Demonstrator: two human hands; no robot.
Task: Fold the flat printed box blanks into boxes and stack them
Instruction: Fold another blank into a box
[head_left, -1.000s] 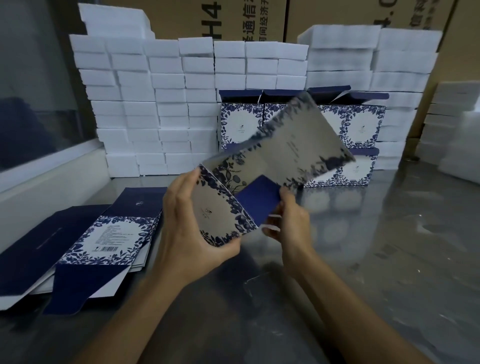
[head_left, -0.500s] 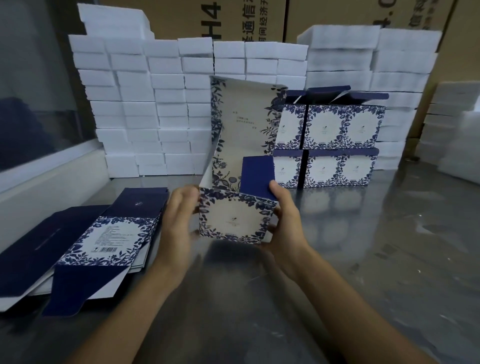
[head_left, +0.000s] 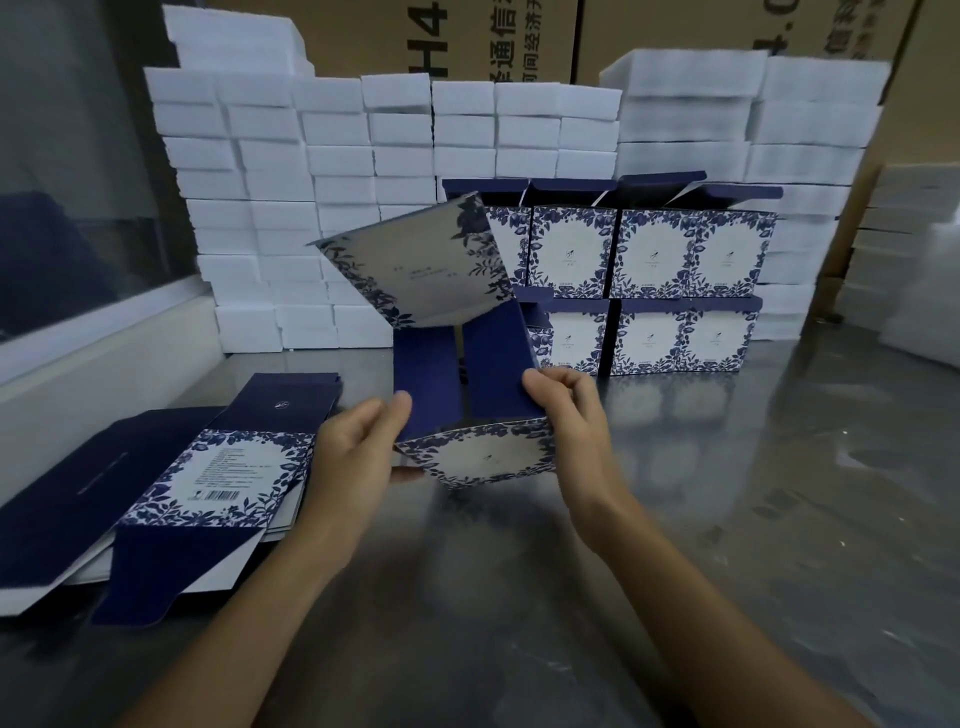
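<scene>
Steel table (head_left: 727, 519) spans the whole view, reflective. Along its back edge white foam blocks (head_left: 337, 171) are stacked in a wall, with brown cartons (head_left: 467, 36) seen behind them.

In front of the foam, right of centre, folded boxes (head_left: 654, 291) are stacked in two rows, floral fronts toward the camera, navy top flaps open on the upper row.

At left a pile of flat blanks (head_left: 208, 473) is laid on the table, navy flaps splayed toward the near edge, barcode panel up on the top one.

Mid-frame, a half-formed box (head_left: 467, 374) is held above the table between both hands, clear of the pile and in front of the folded stack. Its large floral panel is tilted up and back to the left; two navy flaps are seen standing below it; a small floral panel is angled down toward the camera at the bottom.

Left hand (head_left: 358, 457): thumb is laid on the left navy flap's lower edge, fingers are curled under the small floral panel, so the box's lower left corner is pinched.

Right hand (head_left: 571, 421): fingers are bent over the right navy flap's lower right corner, palm against the box's right side; grip closed on the box. Box body sits mostly above and between the two grips.
</scene>
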